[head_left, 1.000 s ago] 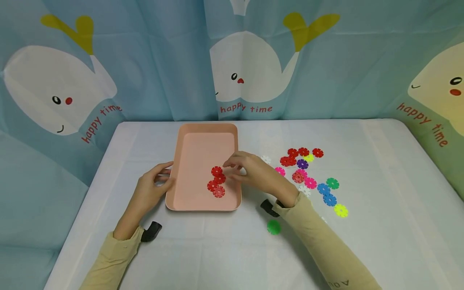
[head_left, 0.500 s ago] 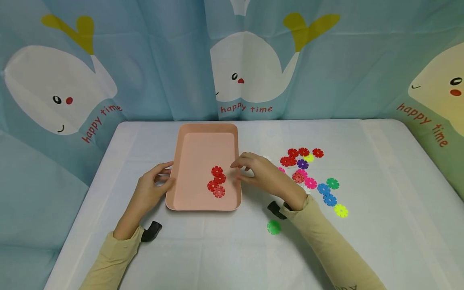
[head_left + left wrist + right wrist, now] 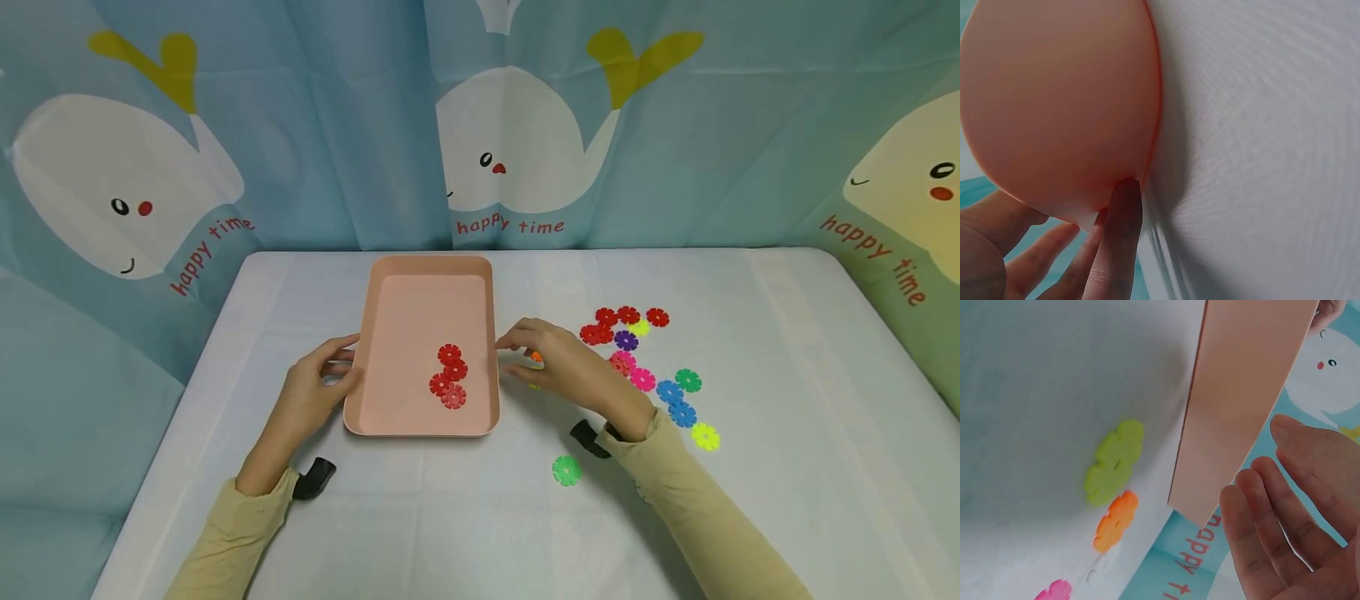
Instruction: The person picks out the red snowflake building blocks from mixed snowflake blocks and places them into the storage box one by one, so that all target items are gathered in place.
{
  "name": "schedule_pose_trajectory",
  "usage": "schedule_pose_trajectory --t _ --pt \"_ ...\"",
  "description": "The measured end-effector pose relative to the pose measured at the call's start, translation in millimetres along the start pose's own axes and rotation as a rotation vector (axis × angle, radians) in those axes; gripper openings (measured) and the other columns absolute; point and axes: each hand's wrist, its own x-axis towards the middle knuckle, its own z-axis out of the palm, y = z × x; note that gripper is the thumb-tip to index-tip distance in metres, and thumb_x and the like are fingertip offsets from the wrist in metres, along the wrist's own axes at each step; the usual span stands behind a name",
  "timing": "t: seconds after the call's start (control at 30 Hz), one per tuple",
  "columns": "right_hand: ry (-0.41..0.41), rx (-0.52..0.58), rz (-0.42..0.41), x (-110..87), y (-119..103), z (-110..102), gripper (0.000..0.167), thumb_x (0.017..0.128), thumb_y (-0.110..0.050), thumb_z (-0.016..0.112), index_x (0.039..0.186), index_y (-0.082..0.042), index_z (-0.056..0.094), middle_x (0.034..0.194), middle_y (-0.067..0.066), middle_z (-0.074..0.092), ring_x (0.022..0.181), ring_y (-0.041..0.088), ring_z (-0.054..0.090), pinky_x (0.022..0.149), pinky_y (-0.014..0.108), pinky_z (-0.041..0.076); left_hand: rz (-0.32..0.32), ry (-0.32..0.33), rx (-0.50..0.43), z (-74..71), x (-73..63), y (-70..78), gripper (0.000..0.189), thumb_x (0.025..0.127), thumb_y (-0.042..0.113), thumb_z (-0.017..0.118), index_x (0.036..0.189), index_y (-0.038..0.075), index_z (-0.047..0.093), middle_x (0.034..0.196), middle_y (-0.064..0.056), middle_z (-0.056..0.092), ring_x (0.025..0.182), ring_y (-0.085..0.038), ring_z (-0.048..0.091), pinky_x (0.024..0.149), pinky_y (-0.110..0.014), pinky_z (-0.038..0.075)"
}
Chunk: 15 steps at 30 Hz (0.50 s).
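My left hand [image 3: 311, 387] rests against the left side of a pink tray [image 3: 420, 308]. In the left wrist view its fingertips touch the tray's outer wall [image 3: 1066, 112], with no curl round it. Inside the tray lie several red notched plastic discs [image 3: 448, 354], partly overlapping. Just outside the tray's right edge hovers my right hand [image 3: 566, 362], fingers loosely bent and holding nothing. Below that hand, a yellow-green disc [image 3: 1115, 461] and an orange disc [image 3: 1115, 520] lie on the cloth; the head view shows only slivers of them.
More red discs [image 3: 628, 315], a purple disc [image 3: 626, 340], a pink disc [image 3: 642, 379] and blue discs [image 3: 682, 414] spread over the table's right half. A green disc [image 3: 566, 471] lies nearer the front. A whale-print curtain [image 3: 390, 125] hangs behind the table.
My right hand has drawn back rightward from above the tray to beside its right edge. The orange and yellow-green discs have come partly into sight. My left hand, tray and red discs stay put.
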Motion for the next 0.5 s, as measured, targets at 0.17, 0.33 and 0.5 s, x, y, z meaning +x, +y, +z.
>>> schedule_pose_trajectory --t 0.17,0.33,0.5 --pt "0.001 -0.004 0.029 -6.0 4.7 -0.8 0.037 0.082 -0.010 0.081 0.117 -0.003 0.071 0.115 0.010 0.068 0.110 0.025 0.064 0.088 0.039 0.056 -0.002 -0.002 -0.001 0.4 -0.5 0.2 0.049 0.095 0.005 0.065 0.142 0.004 0.052 0.124 -0.022 0.064 0.109 -0.034 0.067 0.088 -0.042 0.052" --pt "-0.002 -0.001 0.051 -13.2 9.8 -1.9 0.040 0.082 -0.010 0.082 0.119 -0.002 0.069 0.115 0.010 0.068 0.104 0.026 0.065 0.087 0.040 0.056 0.000 -0.003 0.000 0.4 -0.5 0.0 0.049 0.095 0.004 0.065 0.142 0.004 0.052 0.125 -0.022 0.064 0.109 -0.035 0.067 0.089 -0.045 0.051" --pt "-0.010 0.001 0.063 -18.9 13.1 -4.1 0.042 0.081 -0.008 0.082 0.120 -0.001 0.068 0.116 0.012 0.067 0.103 0.027 0.066 0.086 0.041 0.057 -0.006 -0.003 0.000 0.6 0.0 -0.2 0.049 0.095 0.005 0.065 0.142 0.004 0.052 0.125 -0.022 0.064 0.109 -0.034 0.067 0.089 -0.044 0.051"
